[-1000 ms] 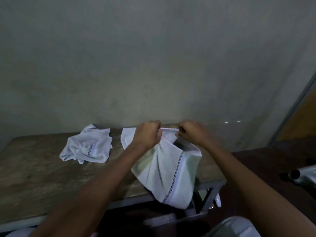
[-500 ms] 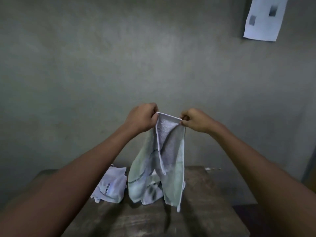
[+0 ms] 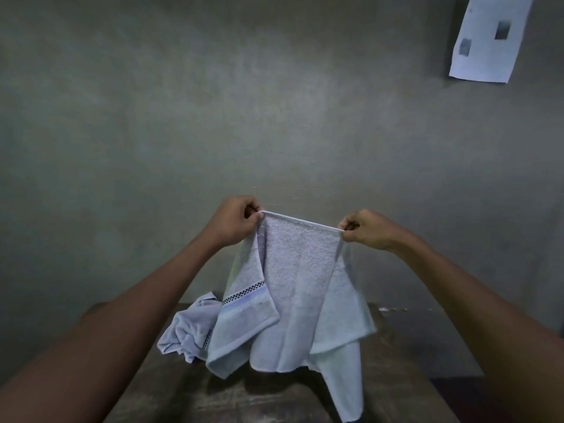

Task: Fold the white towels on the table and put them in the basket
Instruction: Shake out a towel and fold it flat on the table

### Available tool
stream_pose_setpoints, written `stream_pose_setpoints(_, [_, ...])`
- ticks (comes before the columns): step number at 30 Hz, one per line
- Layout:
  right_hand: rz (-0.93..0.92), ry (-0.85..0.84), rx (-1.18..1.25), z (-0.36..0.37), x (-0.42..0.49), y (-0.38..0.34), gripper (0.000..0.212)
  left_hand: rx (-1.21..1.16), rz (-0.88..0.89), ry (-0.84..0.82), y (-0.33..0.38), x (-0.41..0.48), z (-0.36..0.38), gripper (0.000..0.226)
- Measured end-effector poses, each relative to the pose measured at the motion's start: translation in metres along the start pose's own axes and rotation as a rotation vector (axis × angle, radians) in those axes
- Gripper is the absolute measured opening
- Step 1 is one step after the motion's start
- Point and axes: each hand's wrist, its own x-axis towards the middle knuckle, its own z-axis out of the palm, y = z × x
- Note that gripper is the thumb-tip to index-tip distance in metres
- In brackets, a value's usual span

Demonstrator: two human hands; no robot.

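Over the tabletop [image 3: 412, 346]: held towel [image 3: 299, 270] hangs in the air, stretched by its top edge between both hands, above the tabletop's middle.
Left hand [image 3: 235, 221]: grip closed on the held towel's top-left corner, fingers curled, hem pinched against the thumb.
Right hand [image 3: 369, 228]: grip closed on the top-right corner, same kind of pinch. It sits slightly lower than the left hand, so the top edge slopes down to the right.
Held towel shape: top edge taut, cloth below draping in loose folds. The left flap is turned toward the camera and shows a dark checkered band with a plain woven stripe under it. The longest tail hangs on the right, lowest over the tabletop's near part. Can't tell whether any of it touches the tabletop.
Second towel [image 3: 189, 328]: white, crumpled heap lying on the tabletop's far left, partly hidden behind the held towel. A checkered band shows at one edge.
Tabletop surface: dark worn wood with pale scuff streaks.
Wall [image 3: 274, 102]: plain grey, directly behind the tabletop's far edge.
Paper sheet [image 3: 488, 38]: white with small dark patches, on the wall high above the tabletop's right side.
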Motion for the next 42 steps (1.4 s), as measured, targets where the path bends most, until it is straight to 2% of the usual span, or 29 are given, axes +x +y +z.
stream_pose_setpoints(5, [0.045,0.014,0.046,-0.006,-0.003,0.010,0.011,-0.008,-0.042,0.036,-0.014,-0.001,-0.002,0.003])
stream_pose_setpoints(12, [-0.013,0.074,0.112,-0.006,0.001,0.015,0.009,-0.056,-0.070,0.075,-0.024,-0.006,-0.002,0.002])
stream_pose_setpoints(17, [-0.008,0.133,0.046,-0.009,0.005,0.019,0.013,0.188,0.006,-0.146,-0.035,-0.011,-0.009,0.013])
stream_pose_setpoints(23, [-0.029,0.160,-0.021,-0.014,0.006,0.014,0.012,0.320,0.026,-0.212,-0.043,-0.022,0.004,0.015])
stream_pose_setpoints(29, [-0.027,0.120,0.015,-0.010,0.000,0.016,0.020,0.410,-0.033,-0.287,-0.064,-0.030,-0.002,0.017])
stream_pose_setpoints(34, [-0.003,0.150,0.001,-0.014,-0.001,0.030,0.018,0.375,-0.054,-0.296,-0.076,-0.042,-0.007,0.018])
stream_pose_setpoints(37, [0.022,0.149,-0.002,-0.015,-0.003,0.040,0.017,0.290,-0.070,-0.280,-0.078,-0.042,-0.008,0.035])
stream_pose_setpoints(42, [0.081,0.188,0.065,-0.013,-0.012,0.056,0.012,0.164,-0.108,-0.124,-0.066,-0.031,-0.004,0.012])
